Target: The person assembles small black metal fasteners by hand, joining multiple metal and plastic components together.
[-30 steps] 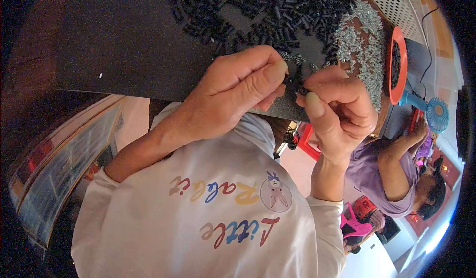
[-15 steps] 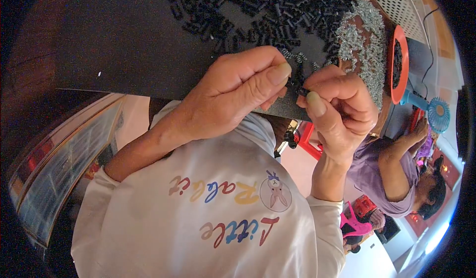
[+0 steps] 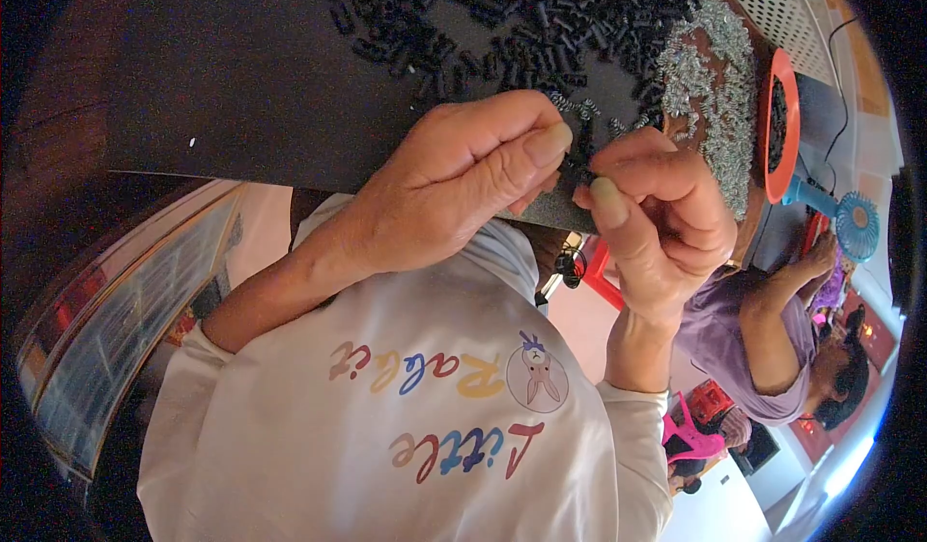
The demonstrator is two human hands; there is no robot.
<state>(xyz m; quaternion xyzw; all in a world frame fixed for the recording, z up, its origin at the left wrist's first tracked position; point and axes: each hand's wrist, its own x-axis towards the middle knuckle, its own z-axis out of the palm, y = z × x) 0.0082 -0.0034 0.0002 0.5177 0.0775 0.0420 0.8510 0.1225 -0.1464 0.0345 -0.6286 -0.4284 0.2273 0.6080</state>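
Observation:
My left hand (image 3: 454, 180) is closed, thumb pressed against its curled forefinger at the table's near edge. Whatever lies in that pinch is hidden behind the thumb. Close by on the right, my right hand (image 3: 666, 215) pinches a small dark piece between thumb and forefinger; its exact kind is too small to tell. The two sets of fingertips are a short gap apart. Beyond them is a spread of short black plastic tubes (image 3: 555, 44). Several small metal coil springs (image 3: 582, 109) lie just past my fingers, and a larger heap of springs (image 3: 722, 93) sits to the right.
The dark tabletop (image 3: 232, 88) stretches left. On the right are an orange-rimmed container (image 3: 784, 122), a blue hand fan (image 3: 855, 225) and a perforated white panel (image 3: 768, 1). Another person in a purple top (image 3: 739, 329) sits at the right, near a red stool (image 3: 603, 276).
My right thumb and fingertips have shifted very slightly toward my left hand. Both hands otherwise keep their pinched poses, and the tubes and springs lie as before.

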